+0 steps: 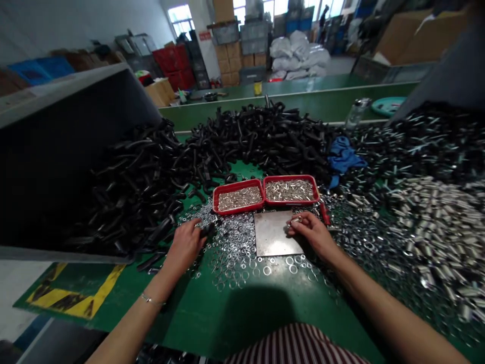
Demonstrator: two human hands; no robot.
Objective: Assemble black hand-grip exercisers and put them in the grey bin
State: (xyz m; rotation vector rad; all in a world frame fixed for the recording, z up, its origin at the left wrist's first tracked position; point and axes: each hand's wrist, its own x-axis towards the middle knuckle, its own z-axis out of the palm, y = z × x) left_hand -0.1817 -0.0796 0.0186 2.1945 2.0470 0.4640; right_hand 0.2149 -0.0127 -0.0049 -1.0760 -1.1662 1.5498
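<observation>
Pretty simple outfit here: a striped top (295, 346) with thin vertical maroon and white lines, and only a small bit of it pokes into the bottom of the shot. There's a thin silver chain bracelet (152, 301) on the left wrist, while the left hand (185, 246) and right hand (312, 233) are ungloved, with both forearms (390, 313) bare to the frame edge.

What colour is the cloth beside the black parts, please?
The cloth is blue, clearest in the head view.
</observation>
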